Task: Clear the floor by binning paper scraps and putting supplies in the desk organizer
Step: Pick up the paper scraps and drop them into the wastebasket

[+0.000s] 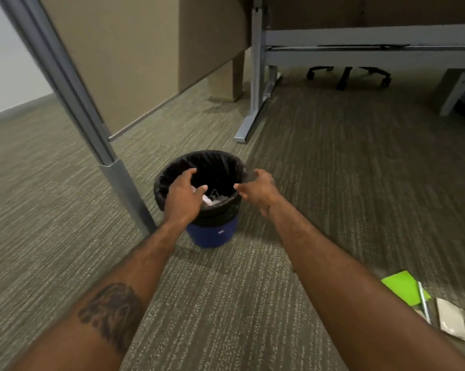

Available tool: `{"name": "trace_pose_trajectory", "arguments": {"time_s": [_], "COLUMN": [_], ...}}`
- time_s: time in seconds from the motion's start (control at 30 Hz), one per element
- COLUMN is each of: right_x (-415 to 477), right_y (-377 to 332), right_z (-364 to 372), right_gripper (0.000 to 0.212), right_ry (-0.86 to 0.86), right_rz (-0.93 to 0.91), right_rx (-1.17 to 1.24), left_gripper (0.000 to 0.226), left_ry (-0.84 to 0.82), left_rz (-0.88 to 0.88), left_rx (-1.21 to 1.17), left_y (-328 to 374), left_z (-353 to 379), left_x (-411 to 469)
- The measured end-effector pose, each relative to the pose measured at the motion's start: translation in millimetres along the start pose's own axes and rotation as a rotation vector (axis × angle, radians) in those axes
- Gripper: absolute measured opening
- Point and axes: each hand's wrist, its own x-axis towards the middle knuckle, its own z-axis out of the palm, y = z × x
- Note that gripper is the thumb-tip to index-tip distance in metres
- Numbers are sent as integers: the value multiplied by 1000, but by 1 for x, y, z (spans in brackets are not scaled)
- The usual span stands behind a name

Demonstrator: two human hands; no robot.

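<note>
1. The bin [212, 234], blue with a black liner [215, 162] folded over its rim, stands on the floor [333, 183] just beside the foot of a partition post [124, 188], likely to keep it out of the walkway.
2. The left hand [183, 194] hangs over the near left rim with its fingers loose and spread, holding nothing.
3. The right hand [258, 190] hovers at the right rim, fingers relaxed and likewise empty. Both being above the mouth suits a drop into it.
4. White paper scraps [212, 200] lie at the bottom of the bin, so that part of the job looks under way.
5. A green pad [402, 287], a pen [424, 303] lying across its edge and a white packet [451, 319] just beside them rest on the floor, well apart from the bin on the person's right. They probably await the organizer, which is out of view.
</note>
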Motion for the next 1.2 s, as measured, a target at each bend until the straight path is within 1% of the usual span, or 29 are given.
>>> {"name": "trace_pose_trajectory", "arguments": {"time_s": [0.07, 0.1, 0.17, 0.23, 0.27, 0.4, 0.5, 0.63, 0.73, 0.83, 0.9, 1.0, 1.07, 1.13, 1.2], "right_x": [-2, -2, -7, -21, -29, -77, -122, -164, -175, -178, -173, -162, -157, -155, -152], "right_y": [15, 25, 49, 77, 93, 155, 180, 210, 236, 252, 263, 279, 288, 294, 296], "right_z": [-27, -45, -85, -130, -153, -251, -314, -372, -397, -410, -416, -413, -409, -406, -404], "right_gripper": [78, 72, 49, 28, 24, 20, 20, 12, 10, 10, 15, 40, 51, 54, 46], "right_ry": [35, 67, 144, 224, 259, 399, 508, 652, 697, 726, 758, 742, 725, 732, 725], "right_rz": [33, 56, 96, 130, 146, 241, 314, 388, 461, 519, 537, 550, 555, 550, 524], "right_rx": [-39, -57, -77, -80, -88, -118, -152, -280, -382, -470, -501, -561, -592, -593, -561], "left_gripper": [50, 47, 41, 37, 36, 36, 36, 32, 37, 38, 40, 52, 62, 71, 78], "left_ry": [60, 78, 67, -24, -83, -299, -454, -612, -718, -777, -799, -820, -860, -900, -927], "left_rz": [92, 148, 261, 339, 363, 493, 605, 697, 684, 630, 604, 588, 567, 561, 573], "left_rx": [7, 4, -21, -50, -58, -148, -181, -170, -127, -62, -9, 76, 131, 182, 226], "left_y": [14, 23, 45, 70, 84, 135, 162, 180, 185, 187, 188, 188, 188, 190, 190], "left_z": [16, 27, 55, 90, 108, 177, 221, 268, 298, 321, 335, 354, 365, 374, 383], "left_x": [-12, -18, -33, -50, -61, -114, -149, -187, -210, -225, -232, -239, -244, -251, -257]}}
